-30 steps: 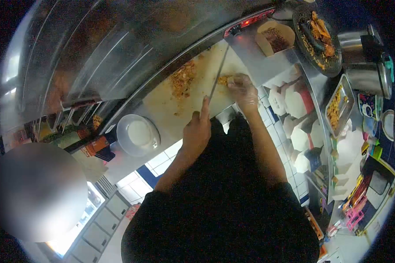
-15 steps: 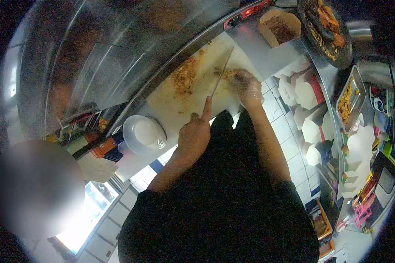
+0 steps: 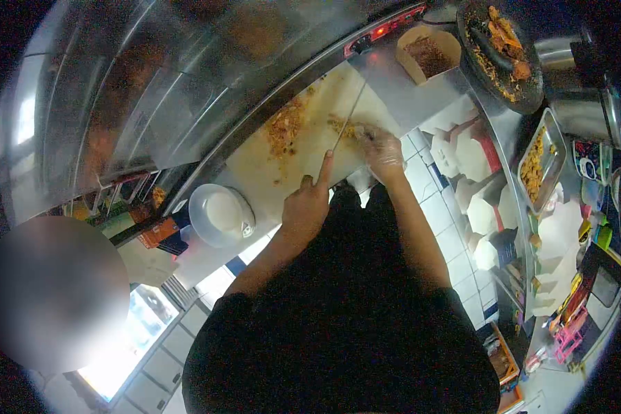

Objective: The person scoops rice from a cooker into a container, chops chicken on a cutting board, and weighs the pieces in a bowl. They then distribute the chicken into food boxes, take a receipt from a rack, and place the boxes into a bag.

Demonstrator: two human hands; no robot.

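Note:
My left hand (image 3: pixel 305 210) is closed around the handle of a long knife (image 3: pixel 352 116), its index finger stretched along the top of the blade. The blade slants across a pale cutting board (image 3: pixel 312 155). Just right of it, my right hand (image 3: pixel 385 153), in a clear plastic glove, has its fingers bent down over brownish food pieces (image 3: pixel 341 125). Its fingertips are blurred, and what lies under them is partly hidden. A scattered heap of chopped orange-brown food (image 3: pixel 284 132) spreads over the board's left part.
A translucent round tub (image 3: pixel 221 215) stands left of the board. Beyond the board are a paper box (image 3: pixel 431 55) of dark crumbs and a stone mortar (image 3: pixel 500 58). At right are open white cartons (image 3: pixel 486 203) and a metal tray (image 3: pixel 541 162) of food. A steel hood (image 3: pixel 159 90) rises at upper left.
The whole view has shifted slightly. My right fingers have moved a little on the food beside the blade. The knife stays in my left hand at nearly the same slant.

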